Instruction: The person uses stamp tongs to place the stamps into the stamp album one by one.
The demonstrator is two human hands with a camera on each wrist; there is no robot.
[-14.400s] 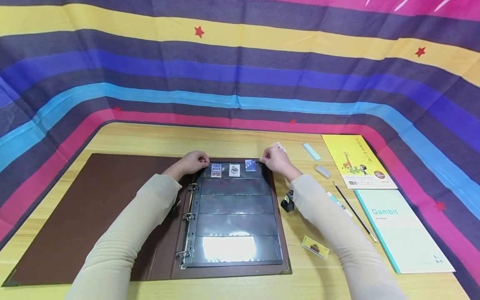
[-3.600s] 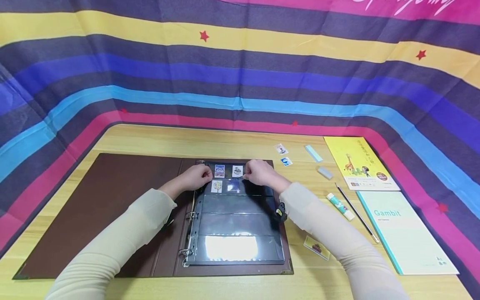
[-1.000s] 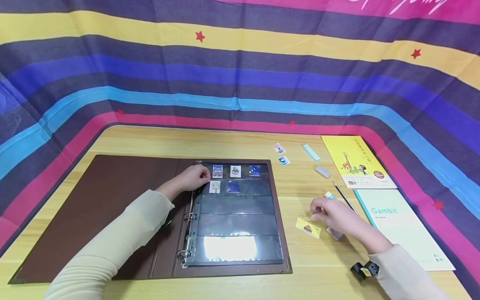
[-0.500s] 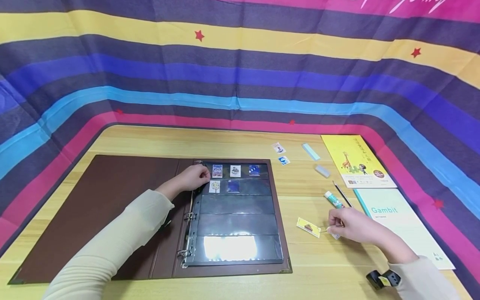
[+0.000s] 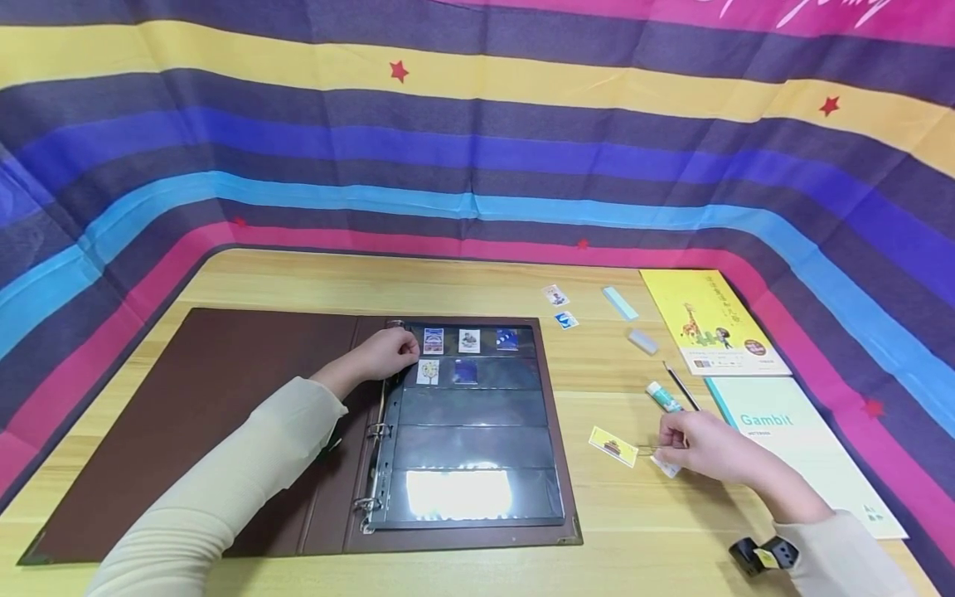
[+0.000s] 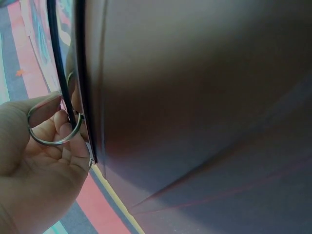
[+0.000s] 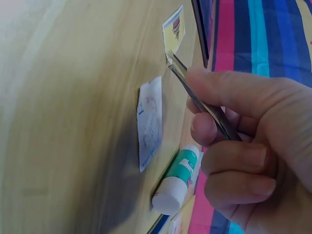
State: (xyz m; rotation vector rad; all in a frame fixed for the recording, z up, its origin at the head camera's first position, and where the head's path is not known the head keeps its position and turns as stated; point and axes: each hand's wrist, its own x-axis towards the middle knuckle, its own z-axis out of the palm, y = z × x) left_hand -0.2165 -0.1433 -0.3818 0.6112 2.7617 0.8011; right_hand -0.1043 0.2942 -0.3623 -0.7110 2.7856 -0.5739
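My left hand [image 5: 384, 354] pinches the album page [image 6: 57, 44] at its upper inner corner, beside a metal ring [image 6: 54, 142]. In my right hand [image 5: 709, 448] is a pair of tweezers [image 7: 207, 107], thumb and forefinger gripping it. The tips are at the near corner of a yellow stamp [image 5: 613, 446] lying on the table. Below them a pale stamp [image 7: 150, 122] lies partly under the hand in the head view. Three stamps fill the page's top row, a blue stamp [image 5: 507, 339] rightmost; a tree stamp [image 5: 429, 371] and a dark blue stamp [image 5: 465, 371] occupy the second.
The brown binder cover [image 5: 194, 431] spreads open leftward. A glue stick [image 5: 662, 396] and pencil [image 5: 681, 385] lie beyond the right hand, beside a Gambit notebook [image 5: 806, 464] and yellow booklet [image 5: 709, 319]. Two loose stamps [image 5: 565, 320], a blue strip [image 5: 620, 303] and an eraser [image 5: 642, 341] lie farther back.
Over the longer span, two second-row stamps appeared. The right hand left the page for the yellow stamp, which has shifted up and left, uncovering the pale one. The left hand stays put lately.
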